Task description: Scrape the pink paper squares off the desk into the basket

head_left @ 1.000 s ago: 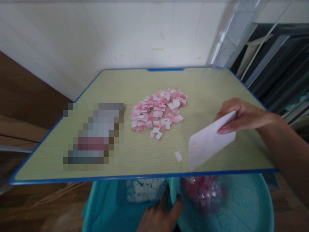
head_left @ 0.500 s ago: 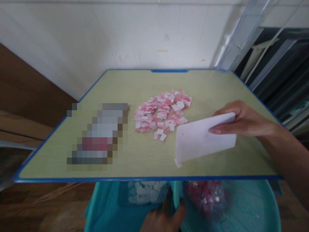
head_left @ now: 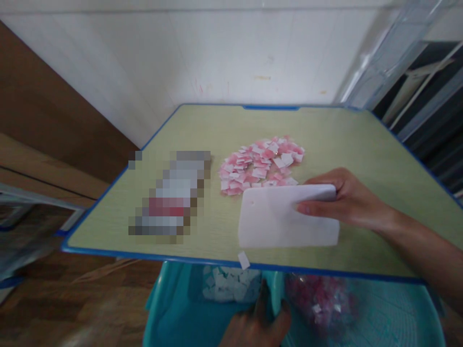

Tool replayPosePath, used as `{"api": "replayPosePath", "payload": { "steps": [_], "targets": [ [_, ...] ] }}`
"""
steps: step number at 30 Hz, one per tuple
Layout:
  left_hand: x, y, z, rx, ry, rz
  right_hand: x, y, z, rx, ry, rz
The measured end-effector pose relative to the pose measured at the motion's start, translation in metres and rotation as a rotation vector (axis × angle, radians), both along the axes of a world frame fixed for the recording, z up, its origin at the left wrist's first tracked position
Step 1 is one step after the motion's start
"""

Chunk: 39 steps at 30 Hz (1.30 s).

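Note:
My right hand (head_left: 325, 202) is closed on a white flat plastic scraper (head_left: 278, 226), thumb across its near face and fingers behind. The scraper stands tilted over the yellowish-green tabletop, close to the near side of a pile of pink and white paper squares (head_left: 249, 166). One white paper square (head_left: 243, 260) is at the table's front edge, just below the scraper's lower left corner. Under that edge, my left hand (head_left: 256, 325) pinches the teal rim (head_left: 277, 291) between two containers, index finger on one side and thumb on the other.
A pixelated flat object (head_left: 171, 193) lies on the left of the blue-edged table (head_left: 195, 130). Below, a teal bin (head_left: 173, 308) holds white pieces (head_left: 231, 283); a round teal basket (head_left: 401, 313) holds pink pieces in clear plastic (head_left: 321, 296). A white wall (head_left: 224, 48) stands behind.
My right hand has brought the scraper left and nearer the front edge. A white square at its corner has moved to that edge. The view has shifted; my left hand stays on the rim.

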State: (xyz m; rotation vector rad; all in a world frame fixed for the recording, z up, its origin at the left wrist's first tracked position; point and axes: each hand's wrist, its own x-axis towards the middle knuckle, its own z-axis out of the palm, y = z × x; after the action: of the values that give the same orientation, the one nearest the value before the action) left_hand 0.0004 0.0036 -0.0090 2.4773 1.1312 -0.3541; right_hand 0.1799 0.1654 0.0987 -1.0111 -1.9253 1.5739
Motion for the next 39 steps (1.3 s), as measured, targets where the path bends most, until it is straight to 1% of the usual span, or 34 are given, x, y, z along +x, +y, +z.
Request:
{"api": "replayPosePath", "payload": {
  "steps": [3, 6, 11, 15, 17, 19, 22, 24, 26, 28, 30, 33, 35, 38, 39],
  "targets": [
    [0.000, 0.000, 0.001, 0.001, -0.022, 0.022, 0.003, 0.002, -0.003, -0.045, -0.019, 0.014],
    [0.000, -0.001, -0.001, 0.025, -0.029, 0.036, 0.002, -0.001, -0.002, -0.086, -0.013, 0.053],
    [0.000, -0.003, -0.002, 0.039, -0.046, 0.035, 0.002, -0.005, 0.002, -0.067, -0.019, 0.090],
    [0.000, -0.001, 0.000, 0.010, -0.054, 0.052, 0.001, -0.005, 0.000, -0.069, 0.038, 0.157],
    [0.001, 0.000, 0.001, 0.000, -0.048, 0.054, 0.000, -0.005, -0.001, -0.055, 0.068, 0.157],
    [0.001, 0.000, 0.002, -0.010, -0.035, 0.046, 0.003, -0.003, 0.000, -0.002, 0.120, 0.079],
    [0.000, 0.001, 0.003, -0.025, -0.019, 0.033, 0.015, 0.003, 0.003, 0.122, 0.183, -0.177],
    [0.000, 0.001, 0.003, -0.027, -0.012, 0.028, 0.029, 0.008, 0.006, 0.195, 0.161, -0.337],
    [0.000, 0.001, 0.002, -0.019, -0.012, 0.025, 0.042, 0.013, 0.008, 0.232, 0.114, -0.448],
    [0.000, 0.001, 0.002, 0.001, -0.017, 0.022, 0.049, 0.017, 0.010, 0.253, 0.104, -0.492],
    [0.001, 0.001, 0.001, 0.029, -0.027, 0.018, 0.050, 0.019, 0.011, 0.285, 0.077, -0.463],
    [0.001, 0.001, -0.001, 0.065, -0.056, 0.020, 0.040, 0.018, 0.013, 0.354, -0.015, -0.380],
    [0.000, 0.000, -0.003, 0.083, -0.074, 0.029, 0.034, 0.016, 0.015, 0.387, -0.040, -0.310],
    [-0.002, -0.002, -0.007, 0.102, -0.083, 0.038, 0.031, 0.014, 0.018, 0.394, -0.054, -0.166],
    [-0.002, -0.003, -0.008, 0.110, -0.084, 0.039, 0.032, 0.013, 0.018, 0.383, -0.085, -0.144]
  ]
}}
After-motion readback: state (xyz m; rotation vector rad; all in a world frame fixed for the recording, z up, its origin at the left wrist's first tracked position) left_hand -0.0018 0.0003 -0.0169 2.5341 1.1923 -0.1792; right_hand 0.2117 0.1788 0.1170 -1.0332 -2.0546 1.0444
